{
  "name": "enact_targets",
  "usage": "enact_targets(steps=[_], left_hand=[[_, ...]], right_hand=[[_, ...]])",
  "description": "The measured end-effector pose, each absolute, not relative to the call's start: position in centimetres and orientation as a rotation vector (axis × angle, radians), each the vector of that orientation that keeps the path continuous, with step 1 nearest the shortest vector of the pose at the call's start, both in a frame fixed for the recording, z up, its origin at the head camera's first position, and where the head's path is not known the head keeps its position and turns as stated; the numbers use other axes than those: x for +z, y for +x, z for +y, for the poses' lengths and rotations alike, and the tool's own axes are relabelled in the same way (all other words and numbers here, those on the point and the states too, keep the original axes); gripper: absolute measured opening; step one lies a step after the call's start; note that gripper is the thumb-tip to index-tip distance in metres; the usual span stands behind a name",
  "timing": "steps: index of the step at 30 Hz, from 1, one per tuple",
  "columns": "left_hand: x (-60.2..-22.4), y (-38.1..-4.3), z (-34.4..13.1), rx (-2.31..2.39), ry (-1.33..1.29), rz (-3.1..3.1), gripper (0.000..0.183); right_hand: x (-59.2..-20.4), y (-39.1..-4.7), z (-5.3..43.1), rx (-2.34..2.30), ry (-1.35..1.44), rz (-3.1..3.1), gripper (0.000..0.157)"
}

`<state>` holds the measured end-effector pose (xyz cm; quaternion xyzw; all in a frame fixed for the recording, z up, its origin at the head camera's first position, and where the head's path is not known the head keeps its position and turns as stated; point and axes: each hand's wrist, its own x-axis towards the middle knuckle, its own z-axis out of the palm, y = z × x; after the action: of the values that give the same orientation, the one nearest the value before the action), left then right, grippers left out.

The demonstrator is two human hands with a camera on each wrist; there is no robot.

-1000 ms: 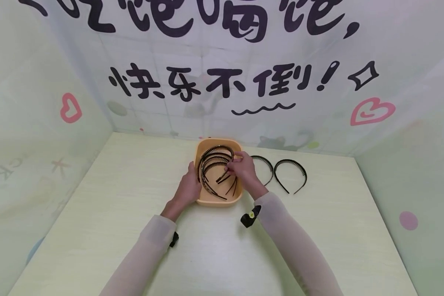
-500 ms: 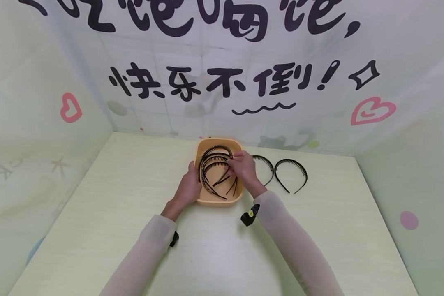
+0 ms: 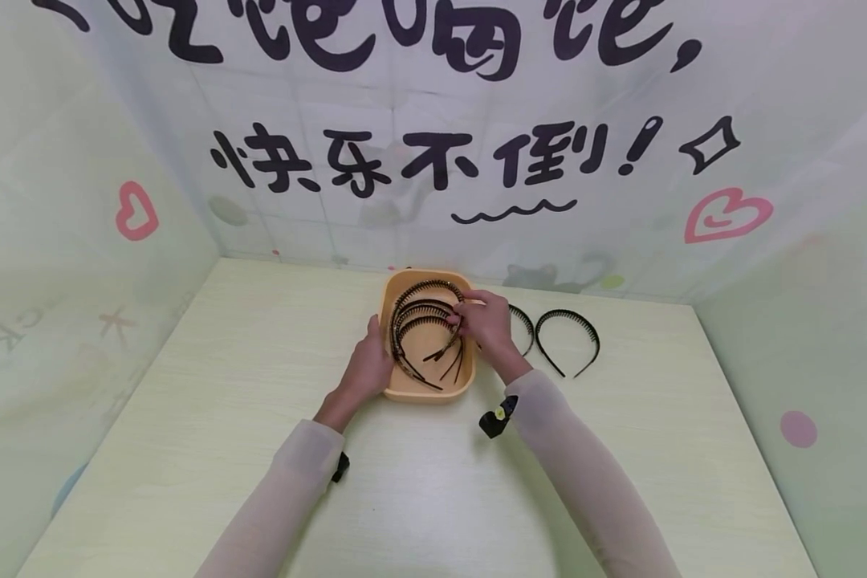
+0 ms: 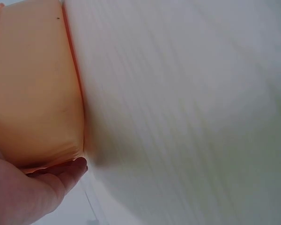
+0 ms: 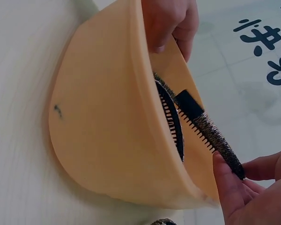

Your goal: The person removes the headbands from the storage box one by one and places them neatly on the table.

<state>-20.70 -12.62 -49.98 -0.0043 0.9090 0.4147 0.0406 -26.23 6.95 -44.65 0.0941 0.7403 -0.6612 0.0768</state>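
Observation:
In the head view, an orange plastic bin holds several black toothed headbands. My left hand grips the bin's left wall. The right wrist view shows that hand's thumb inside the rim, while the left wrist view has its fingers at the outer wall. With thumb and fingers, my right hand pinches one glittery headband over the bin's right side. Its teeth and a plain black patch show up close. The headbands below it overlap, so parts of them are hidden.
On the table, right of the bin, lie two more headbands: the nearer one is partly behind my right hand, the farther one is fully visible. A printed back wall stands close behind the bin.
My right hand has shifted slightly right, drawing the pinched headband toward the bin's right side. The left hand and the bin have stayed in place.

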Motion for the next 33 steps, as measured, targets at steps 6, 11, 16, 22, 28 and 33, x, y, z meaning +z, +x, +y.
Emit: enact_targets(steps=[6, 11, 16, 22, 28, 33], left_hand=[[-49.9, -20.7, -12.7, 1.257, -0.021, 2.785, 0.065], [-49.9, -20.7, -12.7, 1.246, -0.021, 2.789, 0.065], [-49.9, -20.6, -12.7, 1.248, -0.034, 2.786, 0.066], [-50.0, -20.5, -12.7, 1.238, -0.032, 2.787, 0.064], [-50.0, -20.6, -12.6, 1.243, -0.032, 2.792, 0.063], [-50.0, -20.7, -12.6, 1.248, -0.032, 2.792, 0.063]], right_hand=[[-44.4, -26.7, 8.3, -2.063, 0.308, 2.09, 0.031], [-44.7, -27.1, 9.9, -2.122, 0.344, 1.954, 0.028], [-44.8, -27.3, 11.5, -2.137, 0.41, 1.878, 0.03], [-45.0, -27.5, 13.9, -2.161, 0.468, 1.813, 0.036], [-45.3, -28.1, 16.6, -2.177, 0.536, 1.816, 0.04], [-45.5, -28.5, 18.8, -2.202, 0.602, 1.828, 0.041]])
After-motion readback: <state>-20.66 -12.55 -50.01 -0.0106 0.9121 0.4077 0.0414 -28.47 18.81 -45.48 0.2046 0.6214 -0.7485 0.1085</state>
